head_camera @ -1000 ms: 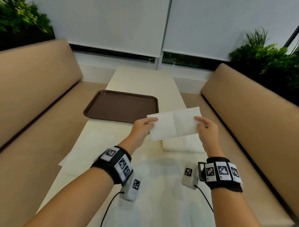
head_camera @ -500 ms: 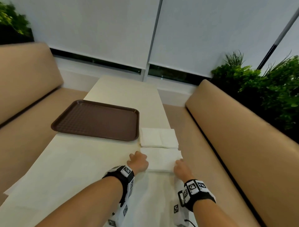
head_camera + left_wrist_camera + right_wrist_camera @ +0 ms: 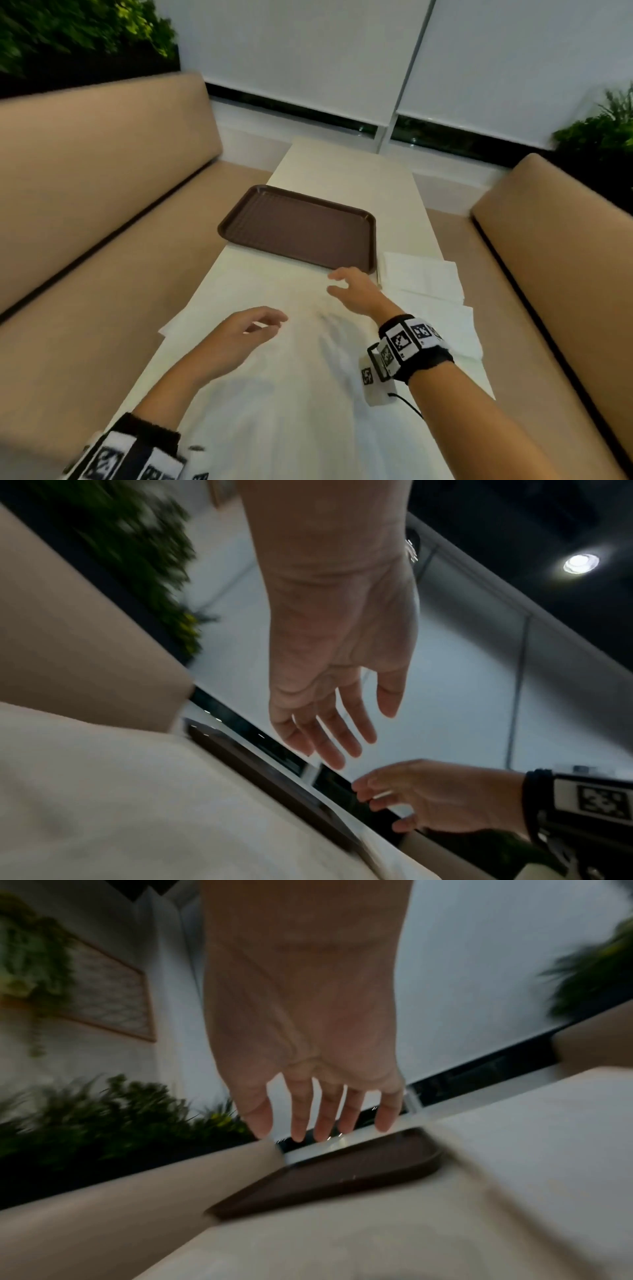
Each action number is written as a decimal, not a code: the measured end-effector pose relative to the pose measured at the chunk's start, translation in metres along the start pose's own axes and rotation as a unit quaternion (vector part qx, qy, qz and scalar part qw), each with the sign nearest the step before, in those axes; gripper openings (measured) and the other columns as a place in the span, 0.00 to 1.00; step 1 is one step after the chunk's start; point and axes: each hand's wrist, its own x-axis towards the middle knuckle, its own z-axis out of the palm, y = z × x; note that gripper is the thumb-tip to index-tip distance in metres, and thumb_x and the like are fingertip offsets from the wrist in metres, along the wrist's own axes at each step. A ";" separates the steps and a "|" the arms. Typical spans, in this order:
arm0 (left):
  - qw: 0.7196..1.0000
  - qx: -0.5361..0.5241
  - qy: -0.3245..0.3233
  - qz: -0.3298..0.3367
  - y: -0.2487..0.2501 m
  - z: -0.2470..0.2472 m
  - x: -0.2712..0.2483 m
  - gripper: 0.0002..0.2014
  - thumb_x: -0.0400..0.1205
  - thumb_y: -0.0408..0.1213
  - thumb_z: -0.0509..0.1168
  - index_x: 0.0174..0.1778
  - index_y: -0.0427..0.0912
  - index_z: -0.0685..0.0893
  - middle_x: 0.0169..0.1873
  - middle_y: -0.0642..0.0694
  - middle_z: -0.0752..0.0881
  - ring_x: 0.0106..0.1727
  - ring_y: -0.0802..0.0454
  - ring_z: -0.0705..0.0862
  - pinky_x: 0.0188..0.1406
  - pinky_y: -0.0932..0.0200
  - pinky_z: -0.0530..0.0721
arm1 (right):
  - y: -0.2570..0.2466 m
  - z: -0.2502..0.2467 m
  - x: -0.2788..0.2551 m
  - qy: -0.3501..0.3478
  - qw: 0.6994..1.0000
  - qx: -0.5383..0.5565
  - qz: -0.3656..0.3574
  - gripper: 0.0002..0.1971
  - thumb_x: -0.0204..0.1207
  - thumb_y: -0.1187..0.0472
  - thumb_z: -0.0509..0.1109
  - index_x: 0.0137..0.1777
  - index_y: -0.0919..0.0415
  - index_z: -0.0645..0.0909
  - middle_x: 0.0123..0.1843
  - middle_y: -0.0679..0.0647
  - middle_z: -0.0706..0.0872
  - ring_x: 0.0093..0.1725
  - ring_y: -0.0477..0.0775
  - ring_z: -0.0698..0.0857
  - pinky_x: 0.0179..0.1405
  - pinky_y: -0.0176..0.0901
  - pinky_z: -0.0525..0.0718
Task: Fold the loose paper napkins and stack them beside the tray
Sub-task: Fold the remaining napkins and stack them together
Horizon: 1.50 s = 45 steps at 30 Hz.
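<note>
Hovering: left hand [image 3: 239, 337], right hand [image 3: 356, 291] spread, empty.

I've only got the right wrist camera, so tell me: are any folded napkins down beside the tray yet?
Observer: Yes, folded napkins lie on the table, right of the tray.
Operator: Left hand holding anything?
Observer: No, the left hand hovers empty, fingers relaxed.
Operator: Any loose ones left?
Observer: A loose napkin lies flat, its corner past the table's left edge.
</note>
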 end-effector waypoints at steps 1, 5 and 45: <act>0.999 -0.017 0.033 -0.012 -0.016 -0.016 -0.021 0.12 0.84 0.37 0.63 0.51 0.61 0.87 0.52 0.59 0.87 0.54 0.60 0.83 0.50 0.72 0.77 | -0.017 0.016 0.010 -0.037 0.999 -0.002 -0.017 0.21 0.81 0.55 0.66 0.72 0.60 0.75 0.73 0.58 0.75 0.72 0.58 0.73 0.72 0.47 0.70; 0.984 -0.076 0.145 -0.066 -0.076 -0.061 -0.096 0.12 0.82 0.36 0.68 0.47 0.61 0.90 0.47 0.60 0.90 0.50 0.59 0.85 0.49 0.74 0.78 | -0.065 0.074 0.046 -0.106 0.993 -0.051 -0.004 0.32 0.79 0.43 0.65 0.78 0.59 0.67 0.78 0.57 0.69 0.77 0.60 0.67 0.75 0.56 0.68; 0.951 -0.129 0.260 -0.111 -0.130 -0.089 -0.193 0.11 0.81 0.29 0.67 0.48 0.50 0.90 0.52 0.46 0.90 0.47 0.69 0.85 0.49 0.75 0.79 | -0.113 0.027 0.027 -0.078 0.969 -0.073 -0.222 0.05 0.77 0.59 0.71 0.50 0.59 0.84 0.54 0.52 0.88 0.55 0.47 0.83 0.55 0.36 0.77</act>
